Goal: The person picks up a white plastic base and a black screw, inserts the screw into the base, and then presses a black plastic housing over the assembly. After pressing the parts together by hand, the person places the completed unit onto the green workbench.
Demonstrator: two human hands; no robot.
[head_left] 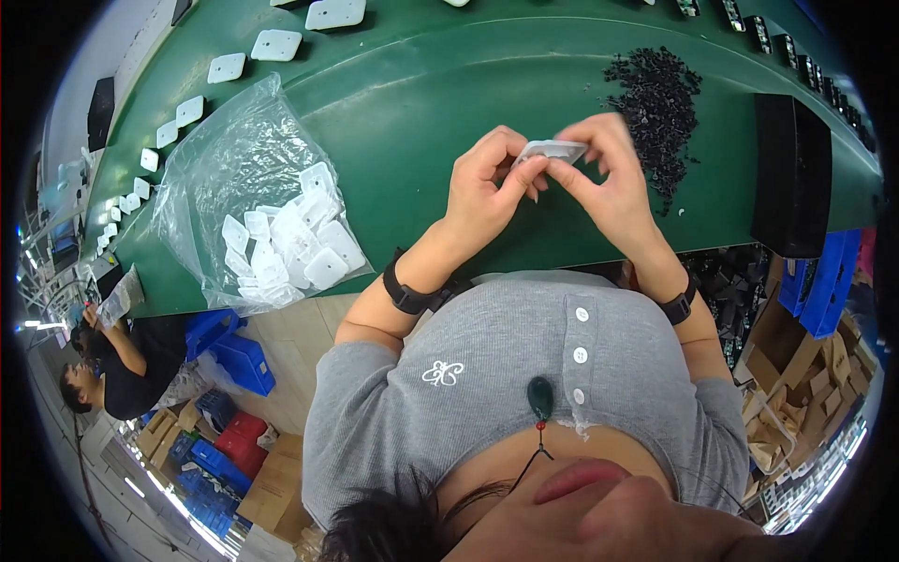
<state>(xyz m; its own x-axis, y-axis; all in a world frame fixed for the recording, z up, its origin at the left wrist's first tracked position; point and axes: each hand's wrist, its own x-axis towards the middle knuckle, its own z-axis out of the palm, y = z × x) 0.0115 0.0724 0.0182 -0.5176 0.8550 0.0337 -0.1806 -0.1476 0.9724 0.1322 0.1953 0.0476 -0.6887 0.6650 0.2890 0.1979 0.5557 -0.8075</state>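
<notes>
Over the green table, my left hand [491, 180] and my right hand [607, 173] hold a small white plastic cover [552, 150] between them. The cover is tilted, so mostly its edge shows. The left thumb and fingers close on its left end. My right thumb presses near its right end, and the right fingers are slightly blurred. Just right of my right hand lies a heap of small black parts [657, 112]. To the left, a clear plastic bag [234, 140] spreads over the table with several white covers [290, 245] in its mouth.
White covers [276, 45] form a curved row along the green table's [421, 103] far left side. A black box [791, 178] stands at the right, with circuit boards [760, 36] behind it. Blue bins [242, 363] and cardboard boxes [276, 487] sit below. Another person [140, 375] is at far left.
</notes>
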